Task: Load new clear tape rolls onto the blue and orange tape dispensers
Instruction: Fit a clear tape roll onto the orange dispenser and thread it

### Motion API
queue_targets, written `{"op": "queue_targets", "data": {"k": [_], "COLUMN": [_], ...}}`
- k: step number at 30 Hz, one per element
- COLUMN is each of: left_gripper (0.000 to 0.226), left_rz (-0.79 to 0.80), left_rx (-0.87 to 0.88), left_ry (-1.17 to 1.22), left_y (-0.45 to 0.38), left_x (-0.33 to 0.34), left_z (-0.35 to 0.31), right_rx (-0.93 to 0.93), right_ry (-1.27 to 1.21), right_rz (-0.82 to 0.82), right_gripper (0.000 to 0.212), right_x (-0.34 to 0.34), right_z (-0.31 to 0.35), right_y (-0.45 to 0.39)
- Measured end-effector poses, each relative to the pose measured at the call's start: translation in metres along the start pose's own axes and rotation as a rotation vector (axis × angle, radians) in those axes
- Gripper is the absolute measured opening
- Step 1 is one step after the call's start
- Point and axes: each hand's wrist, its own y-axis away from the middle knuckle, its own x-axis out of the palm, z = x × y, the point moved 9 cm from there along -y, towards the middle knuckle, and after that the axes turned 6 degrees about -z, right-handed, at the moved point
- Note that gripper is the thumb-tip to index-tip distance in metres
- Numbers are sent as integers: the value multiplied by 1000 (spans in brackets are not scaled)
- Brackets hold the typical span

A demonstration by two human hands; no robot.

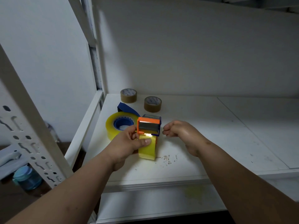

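- Gripping the clear tape roll (148,149) at frame centre, the left hand (127,143) has its thumb laid flat across the roll's yellowish outer face; the other fingers are wrapped behind it, clamped on the roll.
- Roll stands on edge on the white shelf (210,135), fitted into the orange tape dispenser (148,126), whose orange frame and grey roller sit at the top of the roll. A bright glint shows just below the roller, where tape meets the dispenser.
- Right hand (179,131) hovers just right of the dispenser, not touching it; fingers loosely curled with tips close together, holding nothing that can be made out.
- Second clear tape roll (113,126) lies flat on the shelf, left of and behind the orange dispenser, seated around the blue hub of the blue tape dispenser (126,109); the blue handle extends toward the back of the shelf.
- Two brown tape rolls lie flat further back: one (128,95) near the shelf's rear left, the other (152,104) to its right and slightly nearer, apart from each other.
- Small dark scuffs (167,158) mark the shelf surface just right of the held roll's base.
- Lower left of frame: a blue-lidded jar (26,177) behind the perforated white rack upright (29,143).
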Motion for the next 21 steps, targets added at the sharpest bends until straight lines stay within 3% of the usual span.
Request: {"op": "queue_targets", "data": {"k": [4,7,13,17,19,21], "left_gripper": [24,25,44,44,40,51], "left_rz": [-80,-95,-200,-136,-108,-155], "left_rx": [-109,-186,-228,-210,-196,-188], "left_ry": [32,71,42,-8,-74,-114], "left_y": [-8,-12,-30,-43,-47,-51], "left_x": [-1,8,17,33,38,36], "left_z": [0,3,-3,-15,-17,-16], "right_rx": [-48,-98,-209,-273,-299,-366], "right_ry": [-42,52,250,355,539,813], "right_rz": [185,342,225,83,32,-11], "right_gripper": [22,37,31,40,37,33], "right_x": [15,30,13,-4,-5,-1], "right_z": [-2,-1,11,27,26,23], "right_y": [9,21,17,1,-9,-19]}}
